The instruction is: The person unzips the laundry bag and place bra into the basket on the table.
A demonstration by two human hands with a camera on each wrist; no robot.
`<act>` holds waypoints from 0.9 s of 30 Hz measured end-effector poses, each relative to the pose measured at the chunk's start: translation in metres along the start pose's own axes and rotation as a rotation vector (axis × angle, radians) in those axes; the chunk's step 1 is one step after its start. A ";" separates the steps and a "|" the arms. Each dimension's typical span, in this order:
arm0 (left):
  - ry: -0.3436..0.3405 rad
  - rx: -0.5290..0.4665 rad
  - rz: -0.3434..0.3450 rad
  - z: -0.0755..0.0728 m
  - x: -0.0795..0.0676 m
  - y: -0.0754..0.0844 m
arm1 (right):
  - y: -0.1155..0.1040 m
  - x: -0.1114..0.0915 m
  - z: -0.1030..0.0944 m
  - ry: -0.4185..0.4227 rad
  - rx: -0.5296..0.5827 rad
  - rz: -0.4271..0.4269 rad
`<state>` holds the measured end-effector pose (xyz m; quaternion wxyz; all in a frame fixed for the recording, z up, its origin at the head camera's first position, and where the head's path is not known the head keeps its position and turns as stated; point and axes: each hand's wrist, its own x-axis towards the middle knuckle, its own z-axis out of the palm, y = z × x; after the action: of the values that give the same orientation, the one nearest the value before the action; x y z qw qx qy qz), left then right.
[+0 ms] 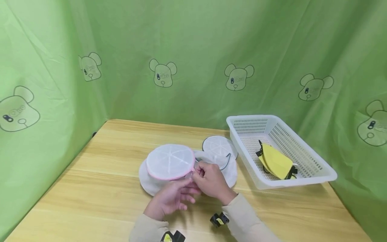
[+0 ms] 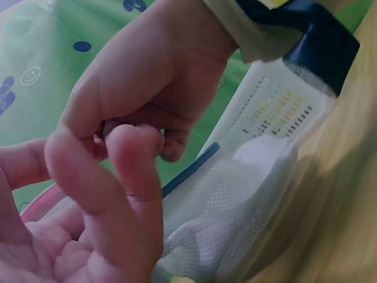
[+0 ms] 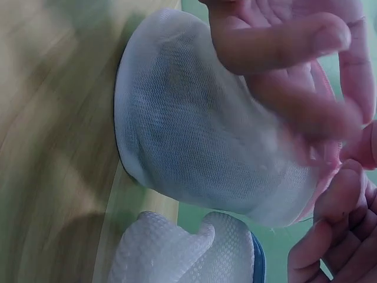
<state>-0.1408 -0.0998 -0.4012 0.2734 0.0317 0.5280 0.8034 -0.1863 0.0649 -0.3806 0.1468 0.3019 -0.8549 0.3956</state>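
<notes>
A round white mesh laundry bag (image 1: 170, 159) with a pink zipper edge (image 1: 161, 178) stands on the table before me. At its right side my right hand (image 1: 211, 179) pinches the pink zipper with thumb and curled index finger. Close beside it, my left hand (image 1: 173, 196) holds the same edge between thumb and index finger, its other fingers loosely bent and apart from the bag. In the right wrist view the bag's mesh wall (image 3: 188, 118) shows large below the left fingers. The zipper pull is hidden by the fingertips.
Right behind my right hand lies a second white mesh bag (image 1: 232, 171) with a blue-grey edge, its round lid (image 1: 218, 146) folded back. A white plastic basket (image 1: 248, 164) at the right holds yellow items with black parts (image 1: 276, 161). Green curtains (image 1: 193, 101) surround the wooden table (image 1: 105, 174).
</notes>
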 end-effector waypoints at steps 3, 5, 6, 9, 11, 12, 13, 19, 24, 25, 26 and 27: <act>0.001 -0.049 0.026 0.002 0.001 -0.001 | 0.001 0.000 -0.001 0.013 0.012 0.004; 0.042 -0.121 0.064 0.003 0.002 -0.001 | 0.001 0.000 0.000 0.002 0.019 -0.006; 0.072 -0.163 0.089 0.003 0.002 -0.002 | 0.001 -0.001 0.001 -0.013 0.025 -0.010; 0.169 -0.265 0.155 0.005 0.004 -0.001 | 0.003 -0.003 0.005 -0.065 0.044 -0.026; 0.223 -0.291 0.174 0.005 0.005 -0.001 | 0.003 -0.005 0.008 -0.094 0.047 -0.031; 0.244 -0.292 0.176 0.005 0.006 -0.001 | 0.004 -0.006 0.009 -0.097 0.043 -0.036; 0.263 -0.289 0.173 0.005 0.006 -0.002 | 0.004 -0.006 0.010 -0.095 0.039 -0.041; 0.335 -0.278 0.165 0.005 0.008 -0.002 | 0.002 -0.006 0.012 -0.076 -0.008 -0.063; 0.371 -0.262 0.179 0.006 0.007 -0.001 | 0.002 -0.007 0.014 -0.081 -0.066 -0.069; 0.375 -0.258 0.181 0.006 0.006 0.000 | 0.003 -0.007 0.015 -0.080 -0.072 -0.070; 0.378 -0.256 0.183 0.006 0.006 0.000 | 0.003 -0.007 0.015 -0.079 -0.078 -0.071; 0.383 -0.256 0.184 0.006 0.006 0.000 | 0.003 -0.007 0.015 -0.078 -0.079 -0.071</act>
<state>-0.1438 -0.0919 -0.3999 0.0960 -0.1083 0.4589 0.8767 -0.1830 0.0578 -0.3956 0.1392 0.3411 -0.8636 0.3441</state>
